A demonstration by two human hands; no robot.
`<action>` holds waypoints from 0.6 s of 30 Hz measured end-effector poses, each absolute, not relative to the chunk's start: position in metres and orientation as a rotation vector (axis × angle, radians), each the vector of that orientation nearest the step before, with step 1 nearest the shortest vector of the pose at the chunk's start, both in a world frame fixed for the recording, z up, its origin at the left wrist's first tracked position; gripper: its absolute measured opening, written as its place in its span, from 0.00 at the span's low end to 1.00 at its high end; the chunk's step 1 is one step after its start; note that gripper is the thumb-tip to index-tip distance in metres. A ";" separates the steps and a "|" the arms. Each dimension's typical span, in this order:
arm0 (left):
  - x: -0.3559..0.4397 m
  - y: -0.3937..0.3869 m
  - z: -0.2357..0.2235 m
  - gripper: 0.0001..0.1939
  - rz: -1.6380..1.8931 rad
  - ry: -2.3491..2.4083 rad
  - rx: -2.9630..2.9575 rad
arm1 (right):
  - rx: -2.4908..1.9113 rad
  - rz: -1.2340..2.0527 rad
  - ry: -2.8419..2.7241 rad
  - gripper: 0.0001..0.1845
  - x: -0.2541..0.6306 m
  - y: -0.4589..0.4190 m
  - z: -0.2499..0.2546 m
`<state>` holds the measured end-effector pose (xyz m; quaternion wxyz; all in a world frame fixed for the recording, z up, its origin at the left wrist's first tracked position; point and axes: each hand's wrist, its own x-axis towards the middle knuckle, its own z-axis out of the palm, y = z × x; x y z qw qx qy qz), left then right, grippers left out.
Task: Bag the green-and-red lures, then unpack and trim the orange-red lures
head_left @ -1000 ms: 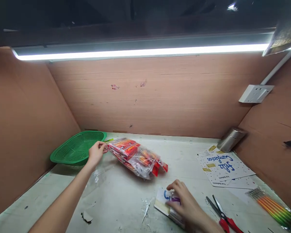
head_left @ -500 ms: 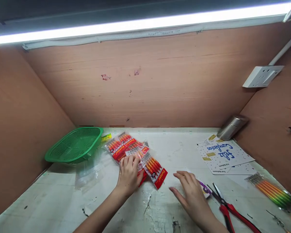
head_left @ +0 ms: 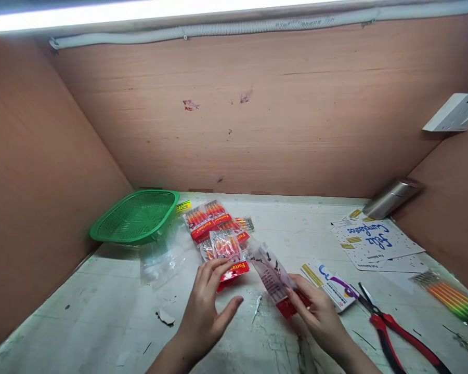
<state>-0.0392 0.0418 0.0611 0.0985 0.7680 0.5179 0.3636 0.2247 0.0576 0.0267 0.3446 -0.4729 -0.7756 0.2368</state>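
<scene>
Worktop (head_left: 109,306): packets (head_left: 201,229) between basket (head_left: 117,240) and scissors (head_left: 375,311)

Green perforated plastic basket (head_left: 135,214), oval, rear left. Silver cylindrical metal container (head_left: 392,199), rear right, beside overlapping white cards (head_left: 403,243) with blue lettering and gold bars. Metal scissors (head_left: 377,311), red-and-black handles, blades parted, front right. White rectangular wall socket (head_left: 452,114), right.

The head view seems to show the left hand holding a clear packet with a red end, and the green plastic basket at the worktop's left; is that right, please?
Not quite: the head view shows the right hand holding the clear packet; the green plastic basket is at the left of the worktop.
</scene>
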 end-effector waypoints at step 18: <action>-0.012 0.020 0.065 0.22 1.094 1.262 2.040 | -1.207 1.361 -1.403 0.14 0.238 0.029 0.047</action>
